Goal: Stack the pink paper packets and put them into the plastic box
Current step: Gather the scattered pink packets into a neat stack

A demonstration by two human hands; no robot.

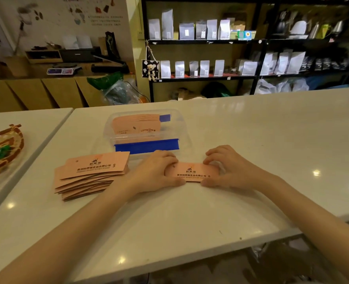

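Observation:
A small stack of pink paper packets (pixel 192 172) lies flat on the white table (pixel 251 140) in front of me. My left hand (pixel 155 173) grips its left end and my right hand (pixel 228 167) grips its right end, fingers curled over the edges. To the left sits a loose, fanned pile of more pink packets (pixel 89 173). Just behind my hands stands the clear plastic box (pixel 145 132) with blue clips, open on top, holding several pink packets stacked inside.
A woven basket (pixel 1 150) with green contents rests on a second white table at the left, across a narrow gap. Black shelves with silver bags stand behind the table. The table's near edge runs below my forearms.

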